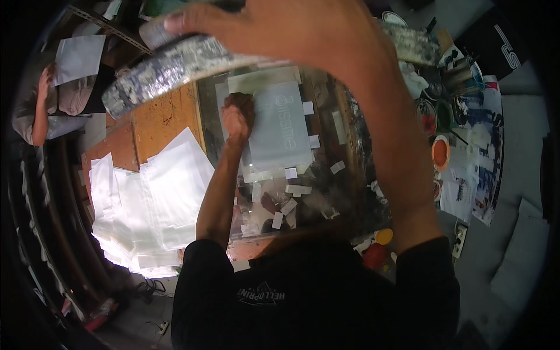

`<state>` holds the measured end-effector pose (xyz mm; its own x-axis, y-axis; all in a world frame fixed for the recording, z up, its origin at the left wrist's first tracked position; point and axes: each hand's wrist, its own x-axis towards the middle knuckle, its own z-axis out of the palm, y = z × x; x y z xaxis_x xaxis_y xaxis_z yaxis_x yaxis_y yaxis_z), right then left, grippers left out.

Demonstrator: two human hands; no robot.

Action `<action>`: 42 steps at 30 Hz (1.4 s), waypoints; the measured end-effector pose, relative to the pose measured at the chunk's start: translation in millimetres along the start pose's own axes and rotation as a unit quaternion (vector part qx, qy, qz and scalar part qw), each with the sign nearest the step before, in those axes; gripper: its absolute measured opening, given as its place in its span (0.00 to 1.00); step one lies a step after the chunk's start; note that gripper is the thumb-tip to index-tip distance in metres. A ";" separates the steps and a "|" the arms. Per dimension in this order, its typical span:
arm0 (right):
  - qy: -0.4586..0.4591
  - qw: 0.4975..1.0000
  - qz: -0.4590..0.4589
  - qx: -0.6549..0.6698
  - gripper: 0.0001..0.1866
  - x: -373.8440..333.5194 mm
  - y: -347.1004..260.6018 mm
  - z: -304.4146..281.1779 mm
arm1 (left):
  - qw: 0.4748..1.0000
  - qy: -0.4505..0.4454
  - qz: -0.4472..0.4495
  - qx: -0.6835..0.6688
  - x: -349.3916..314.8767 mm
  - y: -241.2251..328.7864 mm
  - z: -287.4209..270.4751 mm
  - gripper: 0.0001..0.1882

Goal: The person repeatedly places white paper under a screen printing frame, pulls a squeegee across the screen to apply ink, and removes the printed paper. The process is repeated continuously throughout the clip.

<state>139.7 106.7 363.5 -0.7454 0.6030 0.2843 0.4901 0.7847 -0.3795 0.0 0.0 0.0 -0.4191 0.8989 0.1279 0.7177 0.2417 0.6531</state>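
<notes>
Left forearm (219, 181) extends to the far side, leaning slightly right. Left hand (238, 116) is low, fingers bunched and curled in. Right forearm (408, 157) rises higher, angled far and left. Right hand (309, 35) is lifted overhand, back showing, thumb (195, 22) stretched left; its other fingers I cannot see.

A grey, white-lettered sheet (274, 137) flat on a glassy tabletop (331, 150), a paint-spattered frame (166, 76) raised beyond it
</notes>
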 end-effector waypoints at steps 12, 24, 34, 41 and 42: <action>0.086 0.996 -0.014 -0.034 0.29 24.6 -4.1 3.8 | 0.908 0.348 -0.195 0.131 -51.6 -256.1 -242.8 0.23; 0.088 0.992 -0.024 -0.091 0.34 17.2 -3.2 20.2 | 0.985 -0.002 0.029 0.168 -168.0 -17.1 -4.5 0.30; 0.017 1.000 0.018 -0.012 0.27 13.4 -10.5 13.6 | 0.990 -0.029 0.078 0.110 -142.8 37.6 49.2 0.29; -0.014 0.997 -0.060 0.055 0.23 2.1 23.8 -17.1 | 0.981 -0.068 0.080 0.165 -164.3 43.1 38.9 0.31; 0.001 0.997 -0.059 0.056 0.22 0.6 21.4 -10.5 | 0.980 -0.066 0.081 0.167 -170.5 38.5 37.8 0.31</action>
<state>154.4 125.3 364.8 -0.7936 0.5081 0.3347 0.3457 0.8292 -0.4392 120.1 -130.1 -24.9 -0.2241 0.9697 0.0969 0.9205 0.1780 0.3478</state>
